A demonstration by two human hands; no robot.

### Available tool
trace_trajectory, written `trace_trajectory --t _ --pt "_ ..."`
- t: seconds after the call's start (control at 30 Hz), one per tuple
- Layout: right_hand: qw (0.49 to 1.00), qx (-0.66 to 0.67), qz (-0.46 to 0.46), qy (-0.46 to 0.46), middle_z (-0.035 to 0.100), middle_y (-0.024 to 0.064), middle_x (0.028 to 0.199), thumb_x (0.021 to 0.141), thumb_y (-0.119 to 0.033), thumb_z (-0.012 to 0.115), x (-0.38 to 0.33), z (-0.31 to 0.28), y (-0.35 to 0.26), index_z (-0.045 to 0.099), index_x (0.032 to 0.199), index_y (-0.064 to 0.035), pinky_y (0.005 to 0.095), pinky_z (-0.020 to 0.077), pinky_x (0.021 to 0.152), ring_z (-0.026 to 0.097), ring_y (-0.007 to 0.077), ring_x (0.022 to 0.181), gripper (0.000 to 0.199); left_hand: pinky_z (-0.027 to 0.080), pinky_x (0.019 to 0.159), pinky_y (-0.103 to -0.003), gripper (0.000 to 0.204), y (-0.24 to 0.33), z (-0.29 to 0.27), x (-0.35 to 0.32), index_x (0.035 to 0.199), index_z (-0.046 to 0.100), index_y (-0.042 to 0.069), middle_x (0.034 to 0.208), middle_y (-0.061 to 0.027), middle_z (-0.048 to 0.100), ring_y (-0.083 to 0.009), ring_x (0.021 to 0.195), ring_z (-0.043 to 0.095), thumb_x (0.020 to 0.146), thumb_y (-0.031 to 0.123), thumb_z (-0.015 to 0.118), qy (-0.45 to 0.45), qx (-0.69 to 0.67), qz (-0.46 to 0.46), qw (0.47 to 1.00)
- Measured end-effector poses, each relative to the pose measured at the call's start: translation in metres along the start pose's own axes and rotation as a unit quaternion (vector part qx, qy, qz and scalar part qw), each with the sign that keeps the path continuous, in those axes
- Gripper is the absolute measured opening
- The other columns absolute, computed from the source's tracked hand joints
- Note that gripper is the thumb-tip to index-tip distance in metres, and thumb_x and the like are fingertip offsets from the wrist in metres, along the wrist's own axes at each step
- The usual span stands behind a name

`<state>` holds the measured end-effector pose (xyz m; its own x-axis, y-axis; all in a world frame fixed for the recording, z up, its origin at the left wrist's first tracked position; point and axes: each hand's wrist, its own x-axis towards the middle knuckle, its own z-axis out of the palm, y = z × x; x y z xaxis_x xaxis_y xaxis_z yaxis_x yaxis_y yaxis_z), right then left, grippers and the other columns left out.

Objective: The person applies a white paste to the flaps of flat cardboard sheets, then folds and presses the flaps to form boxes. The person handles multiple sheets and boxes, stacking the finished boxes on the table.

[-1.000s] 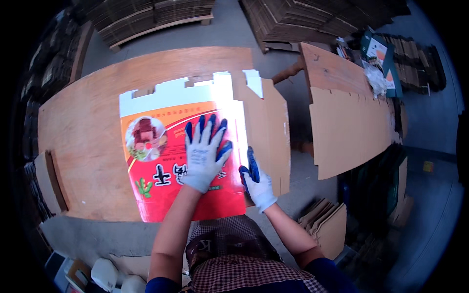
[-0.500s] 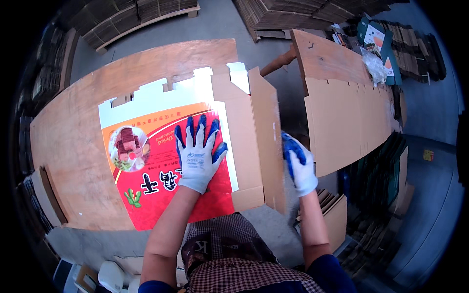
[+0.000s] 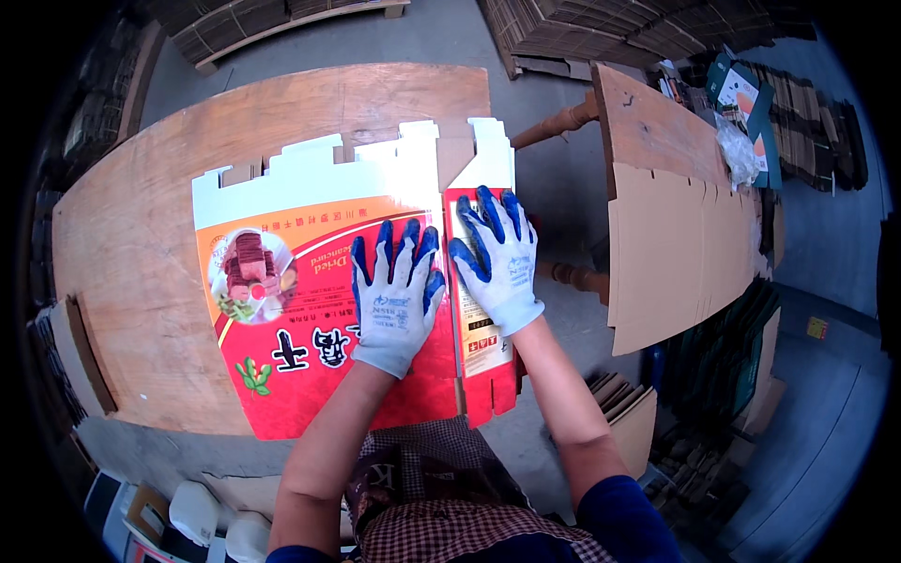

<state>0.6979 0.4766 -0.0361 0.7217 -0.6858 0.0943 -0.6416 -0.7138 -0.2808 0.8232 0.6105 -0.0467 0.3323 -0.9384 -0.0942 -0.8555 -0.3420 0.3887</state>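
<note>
Your left hand (image 3: 396, 296) lies flat, fingers spread, on the red box sheet (image 3: 310, 310) spread over the wooden surface (image 3: 141, 235). Your right hand (image 3: 497, 258) presses open-palmed on the narrow side panel (image 3: 479, 328), probably folded over. Press evenly along the crease, keeping the edges aligned.

You're in a packaging workshop: stacked flat cardboard (image 3: 601, 28) at twelve o'clock, plain brown carton blanks (image 3: 676, 253) at three, a worn plywood worktable (image 3: 131, 263) on concrete floor (image 3: 554, 178).
</note>
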Motion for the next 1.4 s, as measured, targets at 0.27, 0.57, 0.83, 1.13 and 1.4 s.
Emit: trace_trajectory --t 0.27,0.57,0.83,1.13,1.4 --pt "1.000 -0.023 -0.016 0.002 0.051 0.0103 0.146 0.087 -0.039 0.066 -0.001 0.006 0.001 0.061 0.136 -0.0201 0.0548 0.0234 0.114 0.040 0.0339 0.139 0.053 0.005 0.121 -0.064 0.063 0.001 0.001 0.002 0.148 0.046 0.016 0.161 -0.0084 0.031 -0.0337 0.151 0.019 0.090 0.035 0.063 0.012 0.001 0.008 1.000" --pt "0.993 -0.111 0.039 -0.020 0.045 0.0091 0.152 0.091 -0.032 0.058 -0.013 0.022 -0.022 0.055 0.142 -0.0173 0.0641 0.0199 0.113 0.035 0.0352 0.143 0.053 0.020 0.120 -0.053 0.051 -0.001 -0.009 0.036 0.141 0.053 0.012 0.149 -0.0115 0.047 -0.0324 0.143 0.037 0.092 0.023 0.060 0.096 -0.124 0.107 0.982" --pt "0.992 -0.093 0.091 0.004 0.046 0.0176 0.149 0.090 -0.026 0.059 -0.058 0.015 -0.064 0.049 0.144 -0.0047 0.0641 0.0155 0.117 0.036 0.0396 0.142 0.059 0.016 0.123 -0.052 0.046 0.004 -0.004 0.041 0.140 0.055 0.014 0.144 -0.0130 0.052 -0.0311 0.144 0.036 0.095 0.026 0.056 0.093 -0.059 0.092 0.990" --pt "0.988 0.089 0.097 -0.079 0.051 0.0177 0.143 0.088 -0.036 0.068 -0.167 -0.027 -0.088 0.057 0.135 -0.0034 0.0513 0.0298 0.114 0.046 0.0354 0.134 0.058 0.009 0.123 -0.052 0.064 0.005 -0.002 0.040 0.151 0.043 0.018 0.153 -0.0088 0.043 -0.0301 0.150 0.025 0.096 0.048 0.056 0.054 -0.001 0.097 0.994" --pt "0.994 0.010 0.070 -0.086 0.043 0.0135 0.152 0.094 -0.036 0.059 -0.146 -0.022 -0.056 0.053 0.140 -0.0046 0.0542 0.0183 0.120 0.032 0.0346 0.146 0.057 0.006 0.122 -0.057 0.075 0.018 -0.006 0.039 0.156 0.032 0.019 0.161 -0.0092 0.030 -0.0327 0.152 0.018 0.094 0.056 0.055 -0.021 0.070 0.096 0.993"
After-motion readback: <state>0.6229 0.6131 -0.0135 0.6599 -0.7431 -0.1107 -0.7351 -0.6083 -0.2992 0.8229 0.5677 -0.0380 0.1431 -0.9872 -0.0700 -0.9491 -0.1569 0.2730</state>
